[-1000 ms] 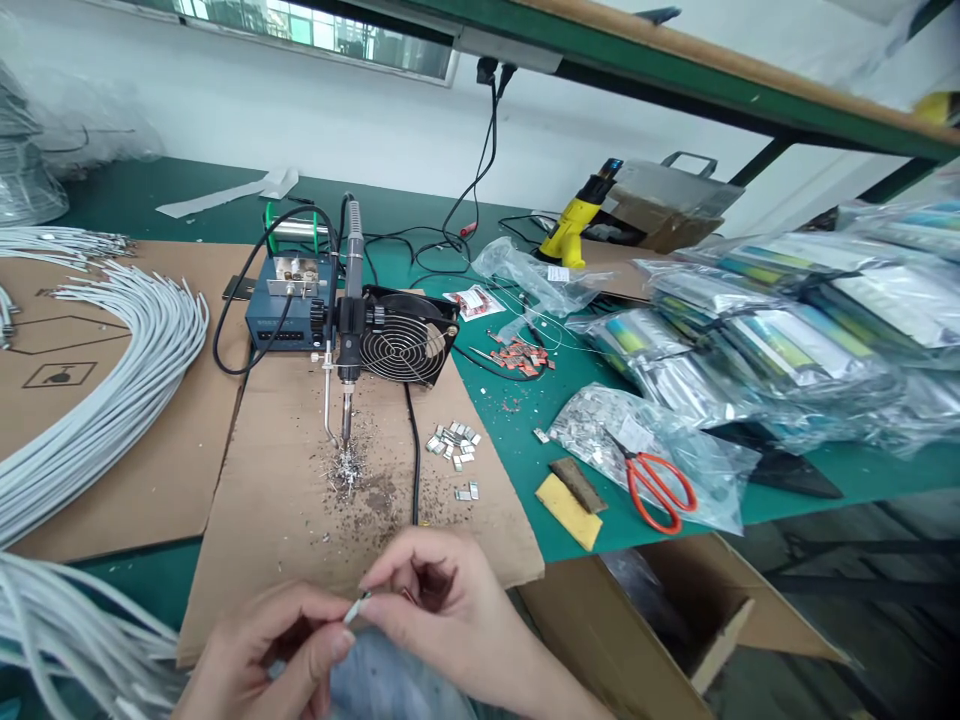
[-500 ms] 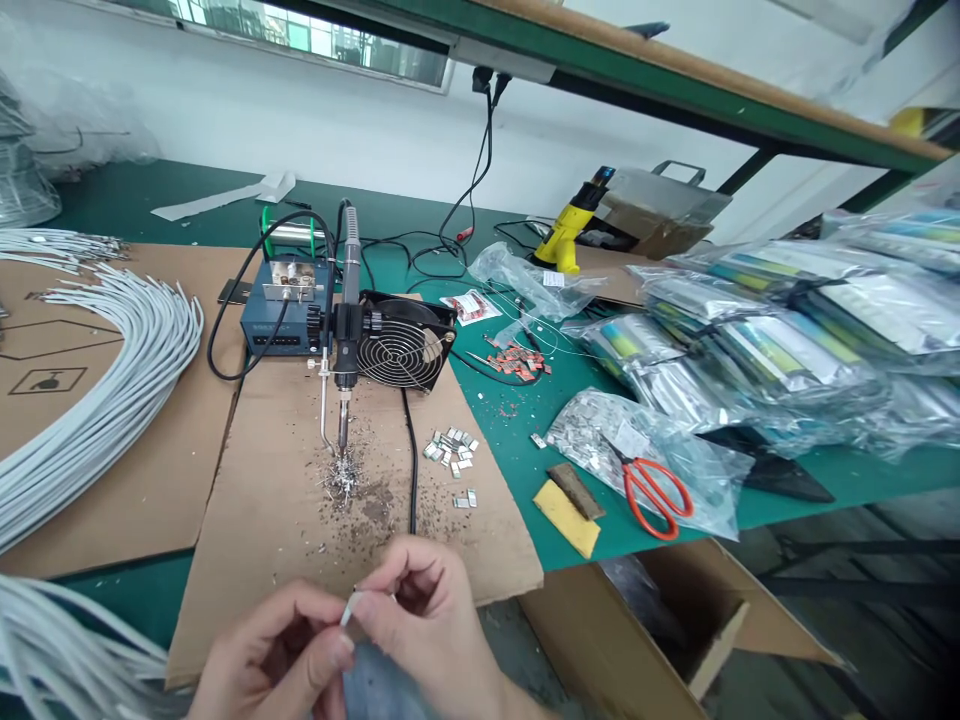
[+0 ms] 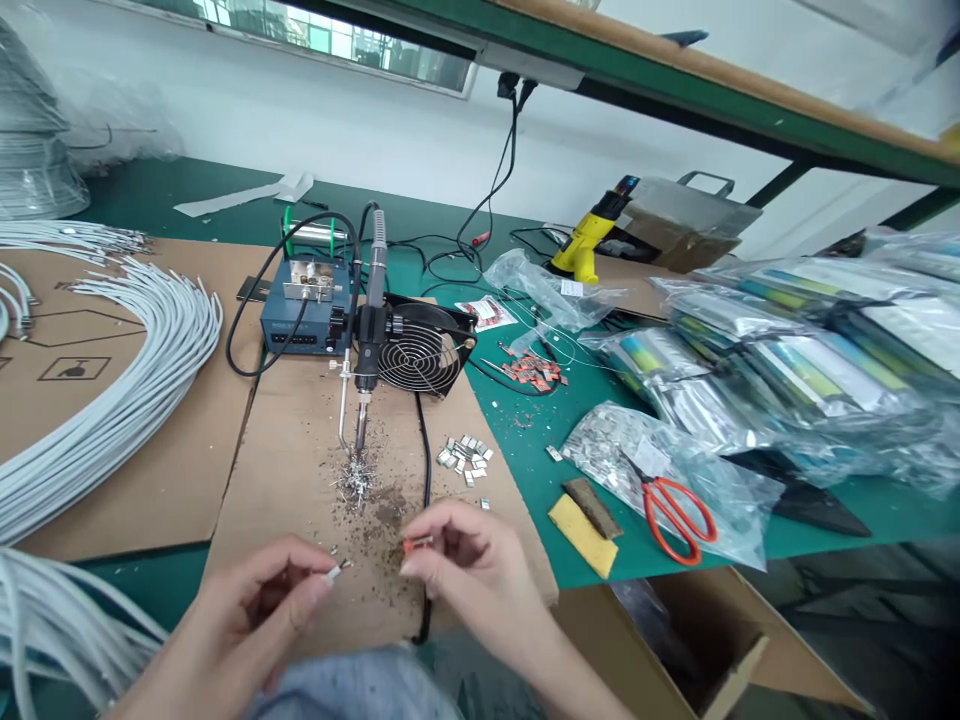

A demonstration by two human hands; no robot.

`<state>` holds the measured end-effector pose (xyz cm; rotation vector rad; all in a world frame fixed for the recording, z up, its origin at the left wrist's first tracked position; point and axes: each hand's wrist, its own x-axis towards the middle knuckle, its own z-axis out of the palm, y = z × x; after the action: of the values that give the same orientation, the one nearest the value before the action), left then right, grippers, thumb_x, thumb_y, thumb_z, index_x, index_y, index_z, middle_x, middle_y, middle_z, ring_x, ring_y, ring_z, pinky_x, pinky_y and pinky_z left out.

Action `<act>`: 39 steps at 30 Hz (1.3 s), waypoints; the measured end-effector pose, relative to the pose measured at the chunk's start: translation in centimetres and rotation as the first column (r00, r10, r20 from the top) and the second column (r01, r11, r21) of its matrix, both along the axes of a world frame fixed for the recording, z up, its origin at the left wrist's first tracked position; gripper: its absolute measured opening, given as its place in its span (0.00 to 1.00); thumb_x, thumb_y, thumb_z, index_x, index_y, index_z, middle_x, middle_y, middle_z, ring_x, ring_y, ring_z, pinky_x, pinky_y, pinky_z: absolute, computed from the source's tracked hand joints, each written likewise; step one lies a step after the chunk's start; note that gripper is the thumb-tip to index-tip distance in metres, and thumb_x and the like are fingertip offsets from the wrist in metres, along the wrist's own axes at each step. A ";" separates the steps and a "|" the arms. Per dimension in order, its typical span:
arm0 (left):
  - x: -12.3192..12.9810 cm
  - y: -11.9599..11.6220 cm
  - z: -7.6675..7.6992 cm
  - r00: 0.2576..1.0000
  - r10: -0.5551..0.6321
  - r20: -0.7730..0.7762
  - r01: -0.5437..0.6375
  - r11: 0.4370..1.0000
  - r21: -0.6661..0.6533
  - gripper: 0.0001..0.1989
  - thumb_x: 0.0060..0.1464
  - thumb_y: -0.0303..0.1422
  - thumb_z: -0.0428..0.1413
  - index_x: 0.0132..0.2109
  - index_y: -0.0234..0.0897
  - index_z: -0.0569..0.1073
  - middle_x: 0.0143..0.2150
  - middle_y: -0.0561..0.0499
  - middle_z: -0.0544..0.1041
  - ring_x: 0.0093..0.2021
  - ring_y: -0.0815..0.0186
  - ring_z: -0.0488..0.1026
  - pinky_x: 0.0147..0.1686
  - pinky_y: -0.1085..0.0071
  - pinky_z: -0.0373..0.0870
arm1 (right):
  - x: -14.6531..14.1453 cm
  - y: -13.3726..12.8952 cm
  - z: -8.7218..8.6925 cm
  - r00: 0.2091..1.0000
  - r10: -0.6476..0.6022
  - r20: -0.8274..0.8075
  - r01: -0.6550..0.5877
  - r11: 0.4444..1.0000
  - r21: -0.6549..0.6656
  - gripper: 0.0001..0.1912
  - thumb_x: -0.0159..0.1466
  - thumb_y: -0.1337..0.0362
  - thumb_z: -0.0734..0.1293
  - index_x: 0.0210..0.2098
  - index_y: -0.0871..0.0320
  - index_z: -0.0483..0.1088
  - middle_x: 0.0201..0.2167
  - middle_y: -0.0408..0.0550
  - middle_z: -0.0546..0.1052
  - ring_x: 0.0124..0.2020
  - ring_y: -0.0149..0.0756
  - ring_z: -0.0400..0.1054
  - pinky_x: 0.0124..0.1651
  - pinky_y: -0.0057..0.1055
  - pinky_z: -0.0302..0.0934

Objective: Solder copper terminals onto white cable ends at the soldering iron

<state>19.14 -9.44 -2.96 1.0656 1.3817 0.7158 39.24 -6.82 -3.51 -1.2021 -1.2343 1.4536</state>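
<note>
My left hand (image 3: 274, 600) pinches a white cable (image 3: 334, 574) close to its end, where short wire tips stick out toward the right. Between the thumb and fingers of my right hand (image 3: 465, 560) is a small metal connector with an orange-red part (image 3: 418, 544). A gap separates the two held pieces. Beyond them a clamped soldering iron (image 3: 369, 350) points down at a heap of solder bits (image 3: 358, 480) on the cardboard (image 3: 292, 480). Several small metal connectors (image 3: 466, 458) lie right of the iron.
Behind the iron stand a blue soldering station (image 3: 300, 310) and a black fan (image 3: 424, 350). White cable bundles (image 3: 150, 370) fill the left. Rightward lie orange pieces (image 3: 536, 370), a yellow sponge (image 3: 581, 538), red-handled scissors (image 3: 679, 520), a bag of small parts (image 3: 600, 440) and packed bags (image 3: 787, 350).
My hands were together at the cable end; now they are apart and farther forward. The orange-red part shows in my right hand. The view has shifted slightly left.
</note>
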 end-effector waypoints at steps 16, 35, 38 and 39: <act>-1.7 10.6 0.3 0.937 -0.348 0.006 0.348 0.936 -0.059 0.17 0.48 0.43 0.59 0.37 0.33 0.77 0.23 0.57 0.71 0.16 0.76 0.60 0.12 0.81 0.56 | -1.8 7.0 -1.5 0.966 0.157 -0.206 -0.207 0.945 -0.253 0.16 0.51 0.62 0.78 0.33 0.62 0.71 0.25 0.43 0.78 0.22 0.26 0.72 0.27 0.22 0.68; -1.3 10.5 0.3 0.927 -0.374 0.031 0.375 0.924 -0.071 0.13 0.51 0.41 0.58 0.30 0.34 0.76 0.17 0.61 0.63 0.14 0.77 0.56 0.10 0.85 0.54 | -1.8 6.7 -1.1 0.968 0.090 -0.236 -0.155 0.948 -0.276 0.16 0.48 0.63 0.80 0.31 0.61 0.73 0.24 0.42 0.79 0.19 0.24 0.70 0.22 0.20 0.65; -1.3 10.5 0.3 0.928 -0.372 0.040 0.374 0.925 -0.067 0.13 0.51 0.40 0.59 0.26 0.35 0.73 0.14 0.63 0.59 0.13 0.77 0.54 0.11 0.85 0.54 | -1.8 6.8 -1.0 0.967 0.092 -0.236 -0.158 0.947 -0.279 0.16 0.48 0.62 0.79 0.31 0.61 0.73 0.23 0.42 0.79 0.19 0.24 0.70 0.22 0.20 0.65; -1.3 10.5 0.3 0.929 -0.369 0.037 0.371 0.926 -0.065 0.13 0.51 0.40 0.58 0.26 0.35 0.73 0.14 0.63 0.59 0.13 0.77 0.55 0.11 0.85 0.55 | -1.8 6.8 -1.0 0.967 0.092 -0.236 -0.159 0.947 -0.279 0.16 0.48 0.62 0.79 0.31 0.61 0.73 0.23 0.42 0.79 0.19 0.24 0.70 0.22 0.20 0.65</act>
<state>17.81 1.02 -2.66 1.2143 1.1311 0.3968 37.48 -0.03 -4.48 -1.1317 -0.9790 1.8655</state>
